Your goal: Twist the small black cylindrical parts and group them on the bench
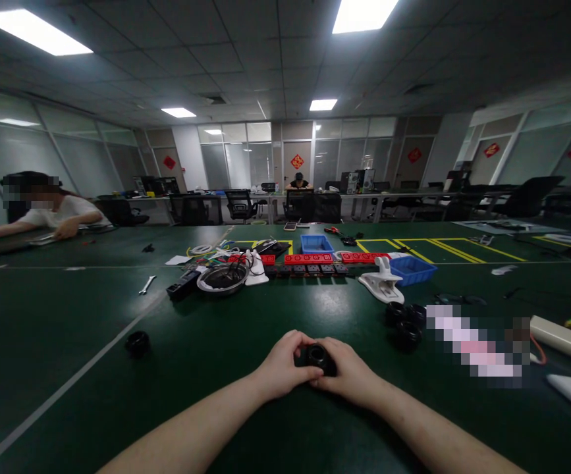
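Between my two hands is a black round part (317,355) with a hole in its top, close above or on the green table. My left hand (288,365) curls around its left side, thumb across the front. From the right, my right hand (347,372) wraps the same part, and the fingertips of both hands meet around it. A similar black round part (137,343) lies alone to the left. Several more black round parts (407,334) sit grouped to the right of my hands.
Ahead lie red power strips (307,259), a round metal pan (222,280), white stands (382,282), and blue trays (412,268). A wrench (147,284) rests at left. A beige bar-shaped object (564,339) is at right. Another person (62,214) sits at the far left.
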Tool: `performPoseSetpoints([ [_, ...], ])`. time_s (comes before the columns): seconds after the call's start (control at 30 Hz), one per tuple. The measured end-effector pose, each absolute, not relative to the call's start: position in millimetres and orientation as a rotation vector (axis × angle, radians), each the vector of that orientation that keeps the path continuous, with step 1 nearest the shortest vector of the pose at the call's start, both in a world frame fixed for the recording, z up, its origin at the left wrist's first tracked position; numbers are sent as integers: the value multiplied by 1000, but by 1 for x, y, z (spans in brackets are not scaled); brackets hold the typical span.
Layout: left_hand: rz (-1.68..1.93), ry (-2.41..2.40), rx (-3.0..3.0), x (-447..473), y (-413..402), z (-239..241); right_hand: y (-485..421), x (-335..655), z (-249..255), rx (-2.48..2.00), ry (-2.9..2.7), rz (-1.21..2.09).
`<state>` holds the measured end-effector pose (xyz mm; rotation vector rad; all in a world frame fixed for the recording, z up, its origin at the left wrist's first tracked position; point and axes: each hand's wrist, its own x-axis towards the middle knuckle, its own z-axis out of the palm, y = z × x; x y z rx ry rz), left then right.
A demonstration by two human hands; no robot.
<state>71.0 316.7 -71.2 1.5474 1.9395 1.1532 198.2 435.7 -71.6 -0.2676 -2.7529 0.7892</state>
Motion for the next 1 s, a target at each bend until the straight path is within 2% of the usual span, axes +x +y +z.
performPoseSetpoints([
  [0.3, 1102, 1748, 1647, 63, 316, -68, 456, 200, -67, -94, -2804, 1188],
  [0.8, 1119, 1744, 1592, 64, 318, -71, 455, 198, -72, -181, -2780, 1162],
  [1.0, 1136, 1962, 1566, 75, 316, -71, 447, 197, -75, -351, -2780, 917],
])
